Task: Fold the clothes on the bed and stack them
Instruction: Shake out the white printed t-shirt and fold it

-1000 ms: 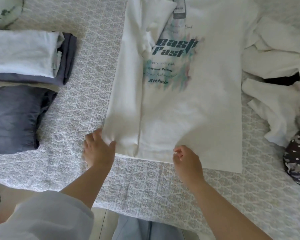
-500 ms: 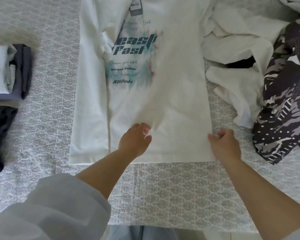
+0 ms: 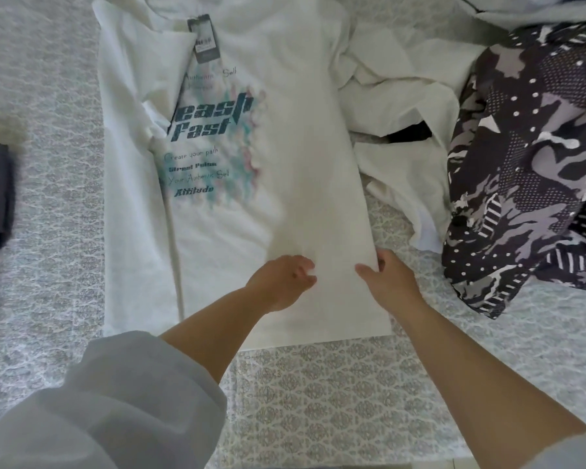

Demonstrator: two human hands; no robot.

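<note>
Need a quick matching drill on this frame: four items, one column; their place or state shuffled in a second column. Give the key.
Items
1. white printed T-shirt
2. hang tag
3. camouflage-print garment
4. right hand

Places or states
A. bunched in a heap at the far right of the bed
B. grips the shirt's right edge
C. spread flat on the bed, left side folded in
D. lies near the shirt's collar

Pairs: 1-C, 2-D, 3-A, 4-B
</note>
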